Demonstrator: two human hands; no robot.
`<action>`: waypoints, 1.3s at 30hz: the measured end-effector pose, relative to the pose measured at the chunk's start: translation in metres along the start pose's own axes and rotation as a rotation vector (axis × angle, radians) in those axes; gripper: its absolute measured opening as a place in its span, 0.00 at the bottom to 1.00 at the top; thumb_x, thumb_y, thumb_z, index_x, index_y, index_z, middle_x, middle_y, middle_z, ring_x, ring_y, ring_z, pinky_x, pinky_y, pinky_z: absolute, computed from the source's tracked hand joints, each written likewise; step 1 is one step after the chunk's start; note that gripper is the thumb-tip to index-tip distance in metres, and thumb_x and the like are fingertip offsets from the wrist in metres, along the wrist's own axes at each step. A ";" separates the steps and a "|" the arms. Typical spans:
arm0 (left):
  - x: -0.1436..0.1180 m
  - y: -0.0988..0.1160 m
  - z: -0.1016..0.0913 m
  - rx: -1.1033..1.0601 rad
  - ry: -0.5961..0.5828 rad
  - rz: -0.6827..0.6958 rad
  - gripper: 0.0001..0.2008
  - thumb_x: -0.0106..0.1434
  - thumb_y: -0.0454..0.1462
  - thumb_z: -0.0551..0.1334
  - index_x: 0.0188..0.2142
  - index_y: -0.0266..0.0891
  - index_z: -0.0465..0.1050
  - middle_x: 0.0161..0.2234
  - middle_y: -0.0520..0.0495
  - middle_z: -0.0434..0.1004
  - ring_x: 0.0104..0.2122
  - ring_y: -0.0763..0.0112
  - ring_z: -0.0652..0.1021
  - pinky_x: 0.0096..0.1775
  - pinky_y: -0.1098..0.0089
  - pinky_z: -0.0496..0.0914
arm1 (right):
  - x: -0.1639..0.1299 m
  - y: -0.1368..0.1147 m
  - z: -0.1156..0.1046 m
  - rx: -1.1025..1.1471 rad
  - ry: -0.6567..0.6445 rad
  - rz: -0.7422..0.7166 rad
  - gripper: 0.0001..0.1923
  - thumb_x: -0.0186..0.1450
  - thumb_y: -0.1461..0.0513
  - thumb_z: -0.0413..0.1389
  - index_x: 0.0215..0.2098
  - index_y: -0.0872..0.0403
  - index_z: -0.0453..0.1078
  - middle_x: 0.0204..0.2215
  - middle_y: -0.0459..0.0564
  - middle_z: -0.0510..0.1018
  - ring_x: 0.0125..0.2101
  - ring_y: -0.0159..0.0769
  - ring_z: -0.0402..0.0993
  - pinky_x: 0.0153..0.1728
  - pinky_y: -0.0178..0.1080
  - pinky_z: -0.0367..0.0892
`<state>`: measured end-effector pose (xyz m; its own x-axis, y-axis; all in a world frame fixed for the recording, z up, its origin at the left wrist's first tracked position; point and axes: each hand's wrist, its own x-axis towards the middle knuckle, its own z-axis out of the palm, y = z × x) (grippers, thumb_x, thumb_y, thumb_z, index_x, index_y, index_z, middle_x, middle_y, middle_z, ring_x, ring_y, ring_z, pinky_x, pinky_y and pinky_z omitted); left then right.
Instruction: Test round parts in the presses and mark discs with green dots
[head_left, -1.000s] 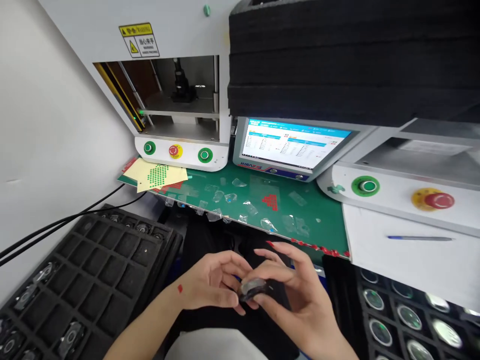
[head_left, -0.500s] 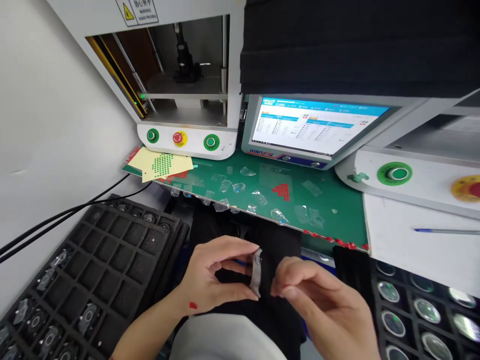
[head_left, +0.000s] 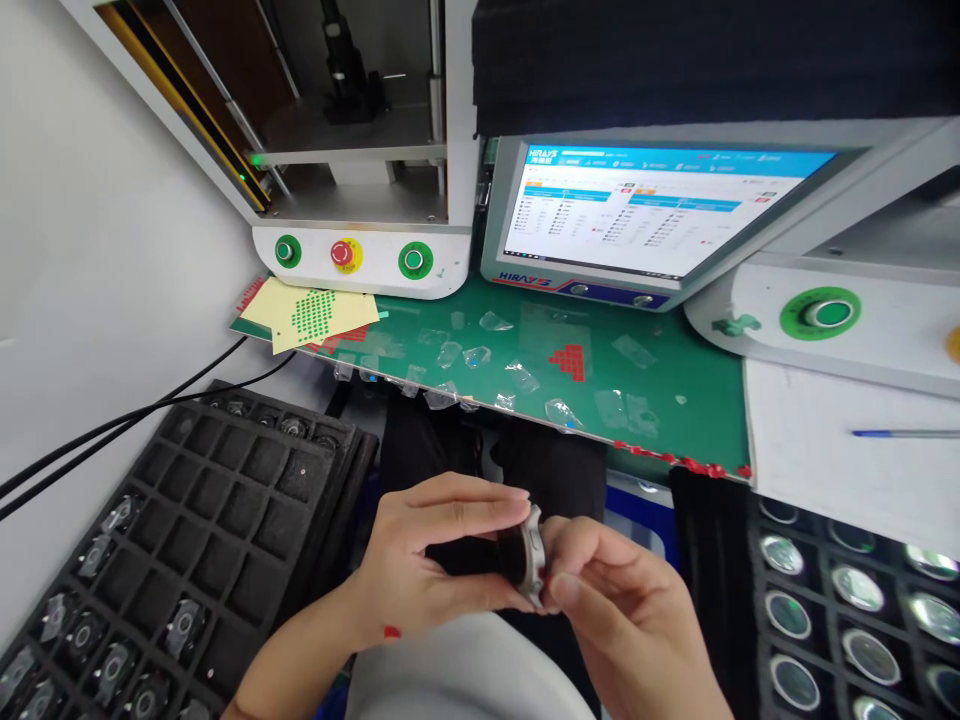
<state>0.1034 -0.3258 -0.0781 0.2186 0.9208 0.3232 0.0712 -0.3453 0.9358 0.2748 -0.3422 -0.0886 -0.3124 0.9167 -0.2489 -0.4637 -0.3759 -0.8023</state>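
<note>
A round watch case [head_left: 534,555] with a silver-grey metal rim and a dark face stands on edge above my lap. My left hand [head_left: 442,545] grips it by the rim, fingers on top and thumb underneath. Close against its right side is my right hand [head_left: 611,595], thumb and forefinger pinched together, the fingertips touching the case. A small red sticker [head_left: 542,577] shows at those fingertips, beside the rim. Whether it adheres to the case cannot be made out. Another red piece [head_left: 391,632] sticks to my left wrist.
A black compartment tray [head_left: 247,510] with watch parts lies left; another tray [head_left: 821,610] holds round glassy pieces at right. Ahead, the green mat [head_left: 465,330] carries clear film scraps, red stickers and yellow sheets [head_left: 311,315]. Behind stand a press [head_left: 360,262] and a monitor [head_left: 660,220].
My right hand has moved left to meet the watch case, closing the earlier gap. The case has turned a little, showing more of its side. The camera view has shifted slightly.
</note>
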 end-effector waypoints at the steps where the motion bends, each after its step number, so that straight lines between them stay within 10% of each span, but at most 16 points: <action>1: 0.000 0.000 0.000 0.011 0.003 0.007 0.26 0.56 0.39 0.72 0.54 0.50 0.75 0.46 0.42 0.82 0.40 0.63 0.83 0.39 0.68 0.81 | 0.000 0.001 0.000 0.008 0.000 0.007 0.12 0.60 0.56 0.65 0.24 0.53 0.72 0.21 0.45 0.69 0.23 0.29 0.64 0.25 0.31 0.63; 28: 0.004 -0.011 -0.012 0.030 -0.127 0.062 0.29 0.56 0.39 0.72 0.57 0.52 0.71 0.44 0.42 0.81 0.39 0.65 0.82 0.39 0.70 0.79 | 0.011 0.009 0.014 0.495 -0.070 0.325 0.28 0.53 0.59 0.70 0.22 0.53 0.50 0.17 0.35 0.60 0.16 0.21 0.59 0.23 0.28 0.69; 33: 0.006 -0.015 -0.006 -0.475 -0.053 -0.291 0.21 0.60 0.41 0.69 0.54 0.50 0.76 0.49 0.43 0.80 0.40 0.66 0.82 0.39 0.72 0.79 | 0.014 0.000 0.006 0.469 -0.104 0.189 0.19 0.58 0.54 0.65 0.25 0.53 0.60 0.18 0.39 0.63 0.18 0.24 0.61 0.23 0.29 0.69; 39: -0.002 -0.017 0.012 -1.006 0.008 -0.681 0.15 0.67 0.44 0.60 0.40 0.33 0.78 0.34 0.38 0.83 0.22 0.76 0.77 0.21 0.81 0.72 | 0.011 0.002 -0.006 0.068 0.328 -0.238 0.09 0.61 0.57 0.63 0.27 0.52 0.71 0.27 0.46 0.74 0.31 0.32 0.74 0.36 0.31 0.74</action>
<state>0.1133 -0.3238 -0.0961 0.4244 0.8612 -0.2796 -0.6191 0.5014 0.6045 0.2752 -0.3316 -0.0958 0.0857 0.9695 -0.2295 -0.5483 -0.1464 -0.8234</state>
